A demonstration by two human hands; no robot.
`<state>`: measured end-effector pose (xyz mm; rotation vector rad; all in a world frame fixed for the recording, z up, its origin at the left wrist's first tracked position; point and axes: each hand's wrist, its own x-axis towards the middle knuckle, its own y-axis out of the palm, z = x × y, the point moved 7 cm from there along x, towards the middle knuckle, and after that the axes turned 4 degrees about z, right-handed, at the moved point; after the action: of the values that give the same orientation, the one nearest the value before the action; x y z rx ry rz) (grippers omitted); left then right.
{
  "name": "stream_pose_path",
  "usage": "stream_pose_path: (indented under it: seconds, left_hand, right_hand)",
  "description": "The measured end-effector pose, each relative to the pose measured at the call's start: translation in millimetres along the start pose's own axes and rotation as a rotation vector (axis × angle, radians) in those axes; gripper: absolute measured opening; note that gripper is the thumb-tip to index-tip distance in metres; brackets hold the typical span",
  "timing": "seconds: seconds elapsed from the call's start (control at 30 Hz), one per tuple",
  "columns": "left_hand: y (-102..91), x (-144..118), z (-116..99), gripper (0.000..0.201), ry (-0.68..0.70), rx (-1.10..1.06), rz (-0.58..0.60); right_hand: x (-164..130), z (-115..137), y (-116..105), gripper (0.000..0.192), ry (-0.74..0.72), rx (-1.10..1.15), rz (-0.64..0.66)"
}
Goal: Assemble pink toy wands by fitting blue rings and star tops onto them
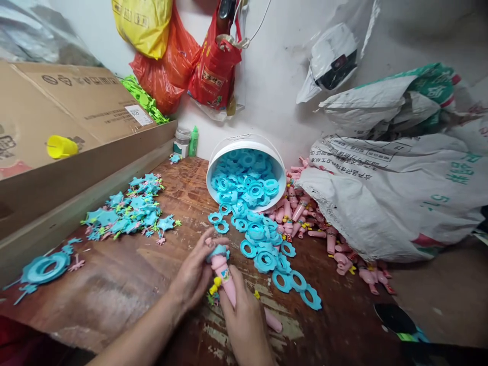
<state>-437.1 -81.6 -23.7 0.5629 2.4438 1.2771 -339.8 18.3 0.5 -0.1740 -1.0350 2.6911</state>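
From the head view, the pink toy body [225, 278] stood between the two hands, low and centre over the counter [125, 274], its long axis running from the right hand up and slightly leftward toward the left. The right hand [244, 317] was wrapped around its lower shaft, gripping it firmly, while the left hand [194, 274] came in from the side with its fingertips [212, 240] pinching the teal ring cap [218, 251] seated at the top end. Both hands were therefore equally close to it, each already in contact; a small yellow piece [215, 285] jutted from the shaft between them.

The body looked like smooth moulded plastic, roughly cylindrical, with a printed sticker on its side. The teal rings [267, 249] spilled just beyond the hands were flat, gear-edged and glossy, pouring out of a tipped white bucket [244, 147]. More pink bodies [305, 213] lay to the right beside a woven white sack [392, 198], coarse and crinkled. To the left sat a heap of teal star-shaped pieces [129, 208] near a cardboard box [76, 122]. The counter was worn brown wood with flaking patches
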Motion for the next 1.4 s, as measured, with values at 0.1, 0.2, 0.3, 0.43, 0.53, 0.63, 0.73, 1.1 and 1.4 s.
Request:
stream_pose_path:
  seconds: [0.1, 0.2, 0.3, 0.43, 0.53, 0.63, 0.73, 1.1, 1.4]
  left_hand:
    - [8.6, -28, 1, 0.072, -0.022, 0.072, 0.139]
    - [-1.3, -33, -12, 0.069, 0.0, 0.425, 0.283]
    - [-37.2, -3, -56, 0.059, 0.207, 1.237, 0.138]
    - [-78.1, 41, -118, 0.051, 0.368, 1.747, -0.121]
    - [-83.6, 47, -130, 0.04, 0.379, 1.788, -0.101]
    - [-72.2, 25, -122, 0.046, 0.454, 1.792, -0.135]
    - [-61.5, -11, -95, 0.053, 0.461, 1.638, -0.085]
    - [-61.2, -62, -10, 0.038, 0.064, 1.526, 0.151]
    - [-68.1, -60, 3, 0.046, 0.121, 1.517, 0.184]
  right_hand:
    - [-6, -9, 19, 0.039, 0.129, 0.364, 0.194]
    - [-27, -11, 61, 0.06, 0.332, 0.98, 0.614]
    - [-37, -14, 82, 0.059, 0.408, 1.099, 0.715]
    - [-21, -27, 80, 0.049, 0.37, 0.863, 0.509]
    - [-8, -31, 70, 0.046, 0.318, 0.788, 0.415]
    - [-5, -36, 58, 0.04, 0.293, 0.716, 0.372]
    - [-13, -40, 45, 0.04, 0.278, 0.623, 0.33]
    - [-45, -49, 2, 0.042, 0.15, 0.079, 0.246]
    - [-44, -33, 13, 0.039, 0.118, 0.118, 0.166]
